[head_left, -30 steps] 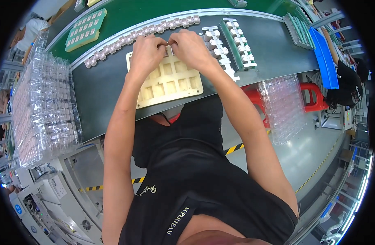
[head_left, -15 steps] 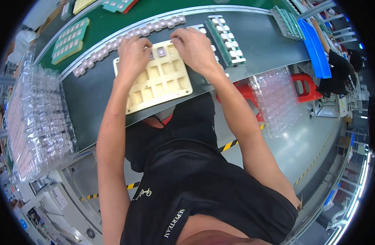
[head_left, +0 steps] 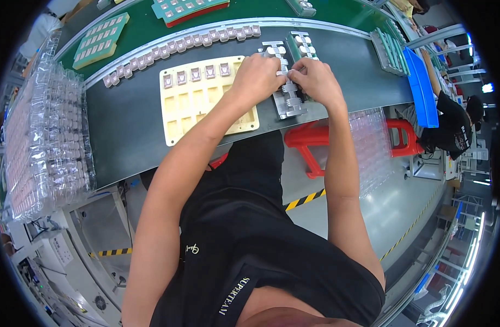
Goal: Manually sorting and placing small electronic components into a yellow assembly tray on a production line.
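Observation:
My left hand point(head_left: 256, 79) and my right hand point(head_left: 318, 83) meet over a long metal fixture point(head_left: 289, 103) with silvery clamps along it. The fingers of both are bent and closed at its middle; whatever they pinch is hidden. A second fixture point(head_left: 301, 43), green-edged with pale round-ended parts, stands just behind my right hand. Under my left forearm lies a cream tray point(head_left: 171, 128) with rows of square pockets. Several small clear-and-brown parts point(head_left: 196, 74) sit in its far row, while the visible nearer pockets hold nothing.
A curved row of similar small parts point(head_left: 179, 45) runs along the metal rail. Filled trays point(head_left: 101, 41) lie on the green belt beyond. Stacked clear blister packs point(head_left: 51, 141) stand at left. A blue bin point(head_left: 421, 90) and a red stool point(head_left: 307, 139) are at right; a co-worker point(head_left: 451, 128) is farther off.
Both hands have moved right, from the tray's far edge to the metal fixture. More of the tray's far row is now uncovered, showing several parts in its pockets.

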A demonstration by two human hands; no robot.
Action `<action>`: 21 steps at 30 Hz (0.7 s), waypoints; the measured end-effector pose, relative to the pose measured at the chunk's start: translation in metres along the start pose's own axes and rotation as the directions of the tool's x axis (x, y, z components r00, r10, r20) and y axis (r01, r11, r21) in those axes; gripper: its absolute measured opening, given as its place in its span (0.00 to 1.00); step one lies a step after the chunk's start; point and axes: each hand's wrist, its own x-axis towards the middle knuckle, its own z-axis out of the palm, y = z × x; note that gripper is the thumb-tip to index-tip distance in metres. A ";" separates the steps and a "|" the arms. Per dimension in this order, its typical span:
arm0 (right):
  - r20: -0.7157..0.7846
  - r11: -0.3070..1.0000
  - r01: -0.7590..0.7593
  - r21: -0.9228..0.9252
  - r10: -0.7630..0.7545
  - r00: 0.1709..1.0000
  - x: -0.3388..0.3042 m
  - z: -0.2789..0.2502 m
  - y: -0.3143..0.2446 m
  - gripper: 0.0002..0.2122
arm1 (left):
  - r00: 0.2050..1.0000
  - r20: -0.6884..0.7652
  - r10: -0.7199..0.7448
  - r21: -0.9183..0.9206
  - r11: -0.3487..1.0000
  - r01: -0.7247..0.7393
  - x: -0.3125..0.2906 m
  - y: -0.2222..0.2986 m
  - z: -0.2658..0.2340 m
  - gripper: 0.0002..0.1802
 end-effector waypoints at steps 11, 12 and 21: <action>-0.194 0.940 0.221 0.258 -0.174 0.965 -0.017 0.004 -0.043 0.11 | 0.998 0.018 -0.066 -0.096 0.993 0.067 0.001 -0.061 -0.059 0.17; -0.200 0.911 0.288 0.295 -0.236 0.951 -0.017 0.018 -0.041 0.11 | 0.991 0.079 -0.106 -0.157 0.981 0.118 0.003 -0.061 -0.059 0.18; -0.069 0.933 0.294 0.209 -0.286 0.956 -0.024 0.066 -0.061 0.09 | 0.995 0.082 -0.055 0.009 0.998 0.055 0.010 -0.065 -0.051 0.13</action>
